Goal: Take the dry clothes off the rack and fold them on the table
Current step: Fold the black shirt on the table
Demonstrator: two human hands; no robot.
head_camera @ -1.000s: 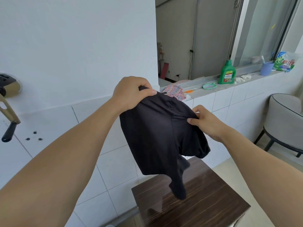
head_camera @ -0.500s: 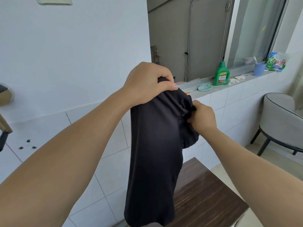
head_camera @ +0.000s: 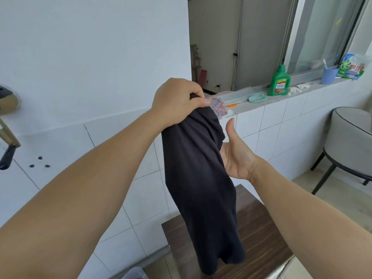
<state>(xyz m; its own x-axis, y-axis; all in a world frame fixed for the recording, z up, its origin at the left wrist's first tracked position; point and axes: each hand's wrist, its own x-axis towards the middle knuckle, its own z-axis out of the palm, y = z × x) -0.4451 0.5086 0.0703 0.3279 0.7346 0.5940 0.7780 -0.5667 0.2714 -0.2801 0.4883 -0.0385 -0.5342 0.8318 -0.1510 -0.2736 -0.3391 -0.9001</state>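
Observation:
A black garment (head_camera: 199,178) hangs full length in front of me, above the dark wooden table (head_camera: 259,234). My left hand (head_camera: 177,101) grips its top edge, fingers curled round the cloth. My right hand (head_camera: 235,152) is beside the garment's right side, palm turned up, thumb raised; its fingers are hidden behind the fabric. The garment's lower end dangles over the table's near part.
A tiled ledge (head_camera: 277,101) runs under the window with a green detergent bottle (head_camera: 280,81), a blue cup (head_camera: 329,75), a detergent bag (head_camera: 354,66) and a patterned cloth (head_camera: 218,107). A grey chair (head_camera: 350,137) stands at the right. White tiled wall lies ahead.
My right hand has let go of the garment's side and opened with the palm up, lower than before. The cloth now hangs straight down from my left hand.

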